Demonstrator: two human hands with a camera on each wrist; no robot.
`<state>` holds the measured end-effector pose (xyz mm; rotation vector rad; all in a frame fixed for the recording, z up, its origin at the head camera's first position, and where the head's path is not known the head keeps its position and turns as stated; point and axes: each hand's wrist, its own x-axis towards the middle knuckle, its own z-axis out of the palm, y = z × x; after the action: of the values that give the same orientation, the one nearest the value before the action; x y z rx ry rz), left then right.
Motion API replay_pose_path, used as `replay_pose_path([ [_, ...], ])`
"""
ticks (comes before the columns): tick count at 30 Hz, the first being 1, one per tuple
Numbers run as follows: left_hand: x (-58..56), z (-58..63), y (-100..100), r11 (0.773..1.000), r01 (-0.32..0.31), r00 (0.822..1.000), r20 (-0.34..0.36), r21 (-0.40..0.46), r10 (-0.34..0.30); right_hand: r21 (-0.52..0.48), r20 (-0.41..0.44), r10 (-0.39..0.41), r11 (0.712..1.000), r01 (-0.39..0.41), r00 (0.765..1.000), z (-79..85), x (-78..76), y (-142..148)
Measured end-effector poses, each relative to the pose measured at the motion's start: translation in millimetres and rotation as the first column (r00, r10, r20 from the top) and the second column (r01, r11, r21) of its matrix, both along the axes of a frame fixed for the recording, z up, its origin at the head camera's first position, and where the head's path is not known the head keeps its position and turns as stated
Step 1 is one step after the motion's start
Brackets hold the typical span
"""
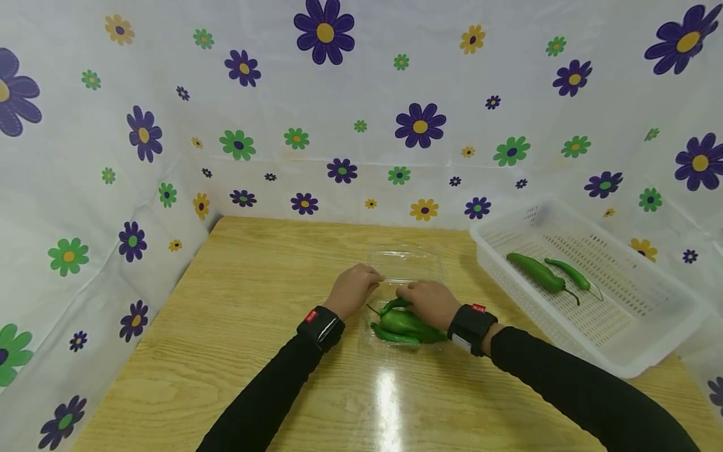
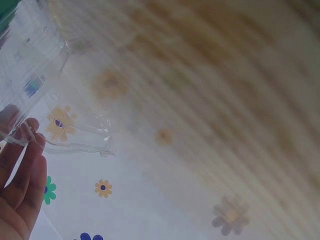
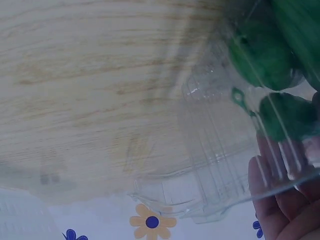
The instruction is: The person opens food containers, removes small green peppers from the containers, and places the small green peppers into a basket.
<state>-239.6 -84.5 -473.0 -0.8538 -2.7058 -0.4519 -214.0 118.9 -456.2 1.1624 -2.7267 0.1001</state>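
A clear plastic clamshell box [image 1: 367,342] lies on the table with its transparent lid [image 1: 407,263] folded back, away from me. Inside it are several green peppers [image 1: 408,323]. At the box's far left corner, my left hand [image 1: 353,290] pinches the plastic rim; the left wrist view shows its fingertips [image 2: 31,131] at that edge. My right hand [image 1: 432,302] reaches over the far right side of the box and holds a green pepper [image 3: 285,116] there. Through the clear wall, the right wrist view shows its fingers against that pepper; the fingertips are partly hidden.
A white perforated plastic basket [image 1: 627,342] stands on the right, holding a large green pepper [image 1: 533,271] and a slimmer green pepper [image 1: 570,274]. The wooden table [image 1: 237,301] meets a flower-print cloth [image 1: 361,94] at the back and sides.
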Motion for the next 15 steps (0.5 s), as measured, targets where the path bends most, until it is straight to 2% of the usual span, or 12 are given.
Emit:
replay_pose_path([
  [5, 0.9, -2.7, 1, 1.0, 0.005, 1.0, 0.008, 0.012, -0.005, -0.016, 0.012, -0.02, 1.0, 0.02, 1.0, 2.6, 2.4, 1],
  [12, 4.2, 1.2, 1, 0.999, 0.016, 1.0, 0.013, 0.049, -0.017, 0.006, 0.128, -0.086, 0.996, 0.086, 0.988, 11.8, 4.8, 1],
  [15, 4.0, 3.3, 1, 0.999, 0.012, 1.0, 0.015, 0.047, -0.013, -0.004, 0.134, -0.088, 0.996, 0.09, 0.987, 14.1, 5.7, 1],
])
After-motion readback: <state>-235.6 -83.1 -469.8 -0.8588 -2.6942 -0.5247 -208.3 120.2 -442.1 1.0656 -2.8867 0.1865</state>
